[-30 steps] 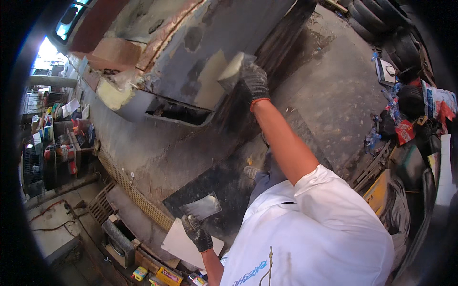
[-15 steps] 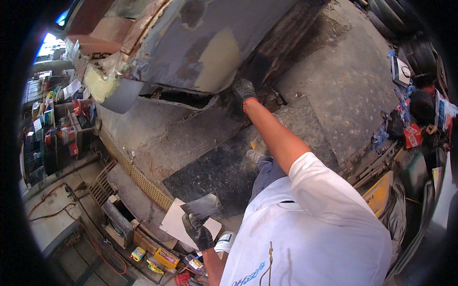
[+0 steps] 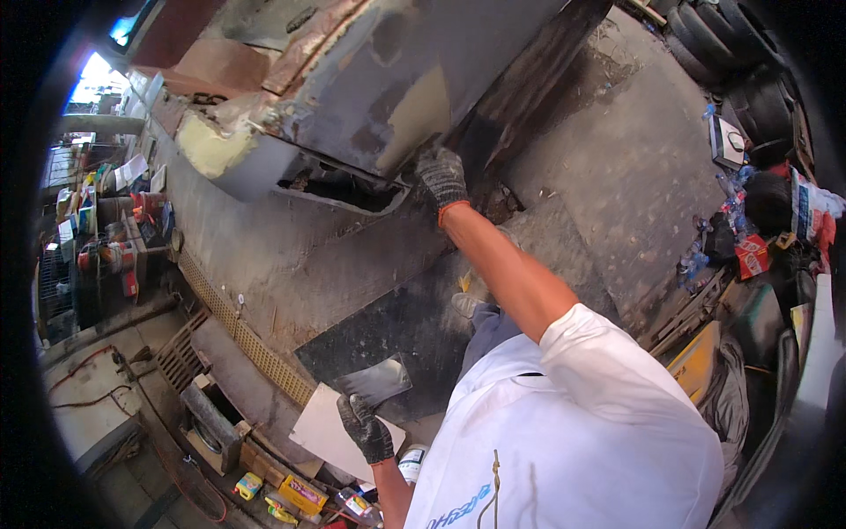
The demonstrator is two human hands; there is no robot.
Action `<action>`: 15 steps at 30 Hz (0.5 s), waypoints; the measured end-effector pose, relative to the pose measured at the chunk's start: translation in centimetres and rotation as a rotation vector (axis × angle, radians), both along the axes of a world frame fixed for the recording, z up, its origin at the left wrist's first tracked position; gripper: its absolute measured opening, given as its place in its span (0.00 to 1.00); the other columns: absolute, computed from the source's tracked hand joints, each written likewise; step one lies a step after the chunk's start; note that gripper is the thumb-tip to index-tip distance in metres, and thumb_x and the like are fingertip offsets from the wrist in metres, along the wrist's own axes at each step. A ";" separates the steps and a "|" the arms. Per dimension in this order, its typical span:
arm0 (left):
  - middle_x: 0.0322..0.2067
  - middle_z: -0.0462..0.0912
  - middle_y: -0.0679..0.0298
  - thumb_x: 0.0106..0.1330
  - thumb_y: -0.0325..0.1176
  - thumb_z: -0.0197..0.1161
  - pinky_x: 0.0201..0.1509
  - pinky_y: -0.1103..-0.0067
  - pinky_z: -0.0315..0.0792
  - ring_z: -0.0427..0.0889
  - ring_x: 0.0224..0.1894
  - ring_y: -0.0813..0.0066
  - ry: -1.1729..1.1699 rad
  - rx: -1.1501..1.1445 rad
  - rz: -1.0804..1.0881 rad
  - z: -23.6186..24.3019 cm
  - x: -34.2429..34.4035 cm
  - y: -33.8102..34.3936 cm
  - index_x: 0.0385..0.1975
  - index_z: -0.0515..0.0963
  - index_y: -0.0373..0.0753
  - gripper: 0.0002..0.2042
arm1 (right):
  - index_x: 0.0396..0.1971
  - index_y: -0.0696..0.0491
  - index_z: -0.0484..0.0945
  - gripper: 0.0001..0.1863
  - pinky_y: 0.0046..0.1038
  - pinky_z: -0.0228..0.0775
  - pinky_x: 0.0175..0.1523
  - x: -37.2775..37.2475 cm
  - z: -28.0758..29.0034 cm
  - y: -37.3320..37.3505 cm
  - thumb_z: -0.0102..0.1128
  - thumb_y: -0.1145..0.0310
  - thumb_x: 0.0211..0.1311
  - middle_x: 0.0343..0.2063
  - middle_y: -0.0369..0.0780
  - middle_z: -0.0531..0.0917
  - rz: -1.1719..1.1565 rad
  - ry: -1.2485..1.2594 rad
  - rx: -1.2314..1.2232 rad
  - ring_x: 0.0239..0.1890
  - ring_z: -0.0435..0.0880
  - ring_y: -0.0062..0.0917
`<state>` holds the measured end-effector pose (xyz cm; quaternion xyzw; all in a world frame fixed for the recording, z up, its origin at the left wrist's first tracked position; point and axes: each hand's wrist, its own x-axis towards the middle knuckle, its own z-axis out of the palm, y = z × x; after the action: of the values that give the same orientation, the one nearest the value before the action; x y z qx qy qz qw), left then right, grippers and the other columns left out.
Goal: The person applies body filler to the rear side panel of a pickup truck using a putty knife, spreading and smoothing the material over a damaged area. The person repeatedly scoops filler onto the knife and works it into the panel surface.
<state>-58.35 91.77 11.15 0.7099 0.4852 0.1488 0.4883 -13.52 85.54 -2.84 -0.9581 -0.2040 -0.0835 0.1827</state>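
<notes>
In a dark knitted glove, my left hand (image 3: 367, 434) is closed on a thin grey rectangular sheet (image 3: 379, 379). A pale flat board (image 3: 328, 425) lies behind that hand; I cannot tell whether the hand grips it too. My right hand (image 3: 441, 179), in a grey glove with an orange cuff, is up at the lower edge of a vehicle body panel (image 3: 352, 97). Its fingers are curled against the panel, and what they hold, if anything, is hidden. The panel is patchy grey with a beige filler patch (image 3: 423, 110) just above this hand. Below the panel gapes a rectangular opening (image 3: 339, 185).
Dark mats (image 3: 388, 326) cover part of the floor by my shoe (image 3: 467, 304). A yellow perforated strip (image 3: 238, 322) runs along the left. Tyres (image 3: 714, 44) and rubbish bags (image 3: 727, 229) crowd the right. A white tub (image 3: 411, 461) and several bottles stand at the lower left.
The view has shifted slightly. My right hand has moved a little left and down along the panel's lower edge. My left hand still holds the grey sheet, now tilted differently.
</notes>
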 end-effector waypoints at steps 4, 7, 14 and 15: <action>0.39 0.76 0.53 0.76 0.37 0.47 0.49 0.71 0.71 0.76 0.43 0.64 0.061 0.182 -0.080 -0.4 0.8 0.6 0.46 0.71 0.30 0.14 | 0.37 0.60 0.79 0.16 0.42 0.70 0.44 -0.5 7.9 -0.3 0.53 0.61 0.66 0.35 0.54 0.81 -0.178 0.534 0.774 0.39 0.79 0.48; 0.39 0.77 0.51 0.75 0.38 0.47 0.50 0.70 0.70 0.75 0.42 0.61 0.052 0.236 -0.059 -0.7 1.3 1.0 0.46 0.72 0.30 0.15 | 0.37 0.60 0.80 0.18 0.44 0.69 0.45 -0.3 11.5 0.2 0.53 0.57 0.66 0.32 0.54 0.81 -0.194 0.543 0.956 0.38 0.79 0.49; 0.41 0.77 0.51 0.75 0.39 0.46 0.52 0.69 0.67 0.74 0.44 0.61 0.021 0.229 -0.025 -1.3 1.9 1.7 0.46 0.72 0.30 0.16 | 0.35 0.59 0.80 0.20 0.44 0.70 0.47 1.7 16.7 0.7 0.54 0.55 0.64 0.32 0.52 0.82 -0.075 0.300 0.568 0.39 0.80 0.48; 0.41 0.77 0.51 0.75 0.39 0.46 0.52 0.69 0.67 0.74 0.44 0.61 -0.033 0.289 -0.063 -1.3 2.2 1.6 0.47 0.72 0.30 0.16 | 0.35 0.58 0.81 0.19 0.44 0.70 0.47 2.0 17.7 0.7 0.56 0.55 0.63 0.32 0.52 0.82 -0.058 0.266 0.549 0.40 0.80 0.47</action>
<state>-56.18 93.35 9.88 0.7851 0.4284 0.2133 0.3932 -11.49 86.23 14.84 -0.8808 -0.1208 -0.0145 0.4575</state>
